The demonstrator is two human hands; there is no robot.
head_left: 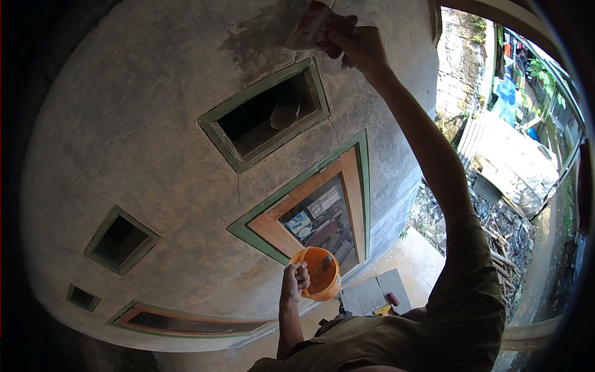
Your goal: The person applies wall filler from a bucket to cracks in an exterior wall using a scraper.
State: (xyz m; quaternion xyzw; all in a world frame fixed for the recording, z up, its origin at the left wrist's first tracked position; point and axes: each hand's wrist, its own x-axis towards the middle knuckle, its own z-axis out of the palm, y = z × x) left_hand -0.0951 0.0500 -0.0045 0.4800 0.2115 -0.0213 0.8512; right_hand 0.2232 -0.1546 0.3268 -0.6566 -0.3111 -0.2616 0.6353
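Observation:
High on the grey plastered wall (155,111), my right hand (359,49) is closed on a flat reddish-brown piece (307,28) that looks pressed to the surface. Its exact kind does not show. A darker, wet-looking patch (254,43) spreads on the plaster just left of it. Low in the middle, my left hand (294,285) grips a small orange bucket (315,294) at its left side. The bucket is tilted so that its inside shows, and a greyish lump or tool lies in it, too unclear to name.
A green-framed vent opening (220,139) sits below my right hand. Under it is a window with an orange-brown frame (266,232). A grey slab or bench top (365,296) below bears a yellow tool with a red handle (387,305). Rubble and bamboo (505,270) lie at right.

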